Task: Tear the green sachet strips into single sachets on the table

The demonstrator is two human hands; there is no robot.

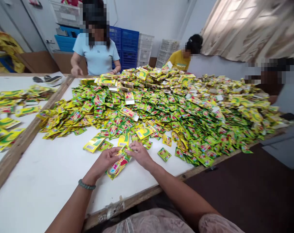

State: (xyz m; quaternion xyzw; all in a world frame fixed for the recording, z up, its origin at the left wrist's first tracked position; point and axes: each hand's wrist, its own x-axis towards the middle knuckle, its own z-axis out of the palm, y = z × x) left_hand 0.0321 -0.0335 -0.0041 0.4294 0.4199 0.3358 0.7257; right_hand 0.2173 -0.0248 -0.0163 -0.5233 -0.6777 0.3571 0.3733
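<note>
Sachet stack [117,166] in left hand [105,160], right hand [140,154] touching

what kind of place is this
Likely a small packing or sorting workshop: a heap of green-yellow sachets covers the white worktable, plastic crates stack along the back wall, co-workers work opposite, and the left hand holds a sachet stack.

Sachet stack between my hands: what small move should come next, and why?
Probably tap the sachet stack square on the white table: it looks fanned and uneven, gripped by the left hand, with the right hand touching its top.
</note>
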